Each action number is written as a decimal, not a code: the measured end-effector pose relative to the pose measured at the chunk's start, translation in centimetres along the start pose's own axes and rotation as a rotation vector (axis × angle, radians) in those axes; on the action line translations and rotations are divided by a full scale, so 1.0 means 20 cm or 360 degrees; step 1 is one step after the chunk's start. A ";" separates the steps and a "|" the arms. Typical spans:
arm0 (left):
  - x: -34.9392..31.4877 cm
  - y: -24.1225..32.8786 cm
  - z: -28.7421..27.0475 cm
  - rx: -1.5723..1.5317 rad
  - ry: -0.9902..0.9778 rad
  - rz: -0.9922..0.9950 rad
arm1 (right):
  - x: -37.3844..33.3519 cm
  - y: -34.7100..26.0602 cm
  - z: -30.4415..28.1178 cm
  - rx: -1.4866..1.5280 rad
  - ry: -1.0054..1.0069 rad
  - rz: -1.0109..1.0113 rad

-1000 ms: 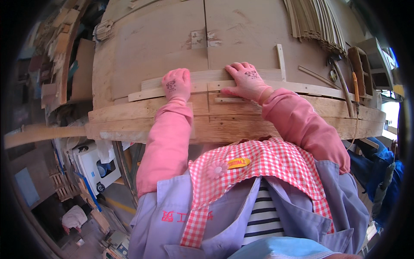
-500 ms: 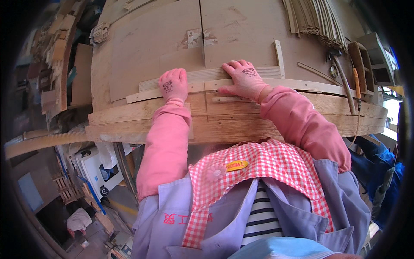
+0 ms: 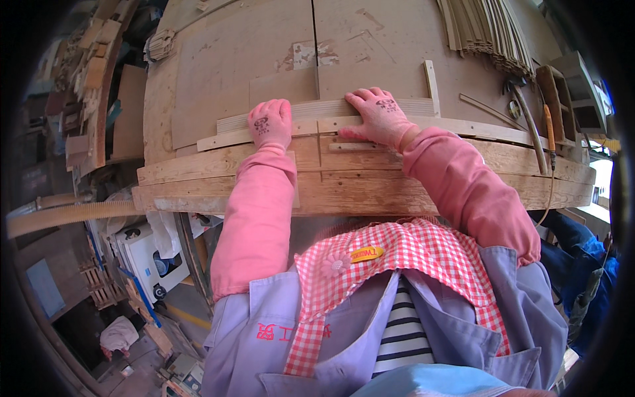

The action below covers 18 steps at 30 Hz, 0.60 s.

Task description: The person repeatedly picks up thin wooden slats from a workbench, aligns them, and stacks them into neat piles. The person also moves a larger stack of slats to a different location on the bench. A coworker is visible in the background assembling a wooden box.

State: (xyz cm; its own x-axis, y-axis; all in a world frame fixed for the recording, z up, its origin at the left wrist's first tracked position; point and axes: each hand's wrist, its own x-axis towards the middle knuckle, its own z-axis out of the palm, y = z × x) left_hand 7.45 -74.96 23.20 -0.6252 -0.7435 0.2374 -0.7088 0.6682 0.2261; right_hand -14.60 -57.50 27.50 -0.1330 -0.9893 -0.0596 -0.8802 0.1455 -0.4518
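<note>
A bundle of thin, pale wooden strips [image 3: 313, 110] lies lengthwise along the near edge of the workbench [image 3: 218, 73], against a light wooden rail [image 3: 228, 141]. My left hand [image 3: 270, 124], in a pink glove, is closed over the strips left of the middle; its fingertips are hidden. Farther right, my right hand [image 3: 380, 119], gloved in pink too, rests across the strips. Its fingers reach their far side, and its thumb is spread out toward the rail. A short upright wooden batten [image 3: 431, 88] stands across the strips' right end.
At the back right lies a pile of thin strips [image 3: 486, 36]. Near it are a hammer-like tool [image 3: 527, 122], an orange-handled corded tool [image 3: 549, 126] and a wooden box [image 3: 554, 99]. A small strip bundle [image 3: 159, 45] sits at the back left. Stacked wood offcuts [image 3: 92, 69] lie beyond the left edge.
Both hands keep nearly the same places on the strips. The whole view has shifted slightly; no strip has visibly moved on the bench.
</note>
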 end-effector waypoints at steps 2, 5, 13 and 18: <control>0.01 0.00 0.00 0.0013 0.0006 -0.0004 | 0.00 0.01 0.00 0.0006 -0.0005 -0.0003; 0.02 0.00 0.00 0.0001 -0.0036 -0.0020 | 0.01 0.01 0.00 0.0007 -0.0012 0.0004; 0.06 0.00 0.02 0.0000 -0.0013 0.0003 | 0.03 0.03 -0.01 -0.0001 -0.0041 0.0043; 0.07 0.00 0.03 0.0014 0.0029 0.0024 | 0.04 0.04 -0.01 -0.0005 -0.0036 0.0044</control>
State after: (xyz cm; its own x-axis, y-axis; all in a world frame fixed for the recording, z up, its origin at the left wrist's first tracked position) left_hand 6.35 -76.01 22.95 -0.6297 -0.7327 0.2580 -0.7023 0.6790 0.2139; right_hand -15.45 -58.25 27.26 -0.1468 -0.9849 -0.0921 -0.8779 0.1727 -0.4467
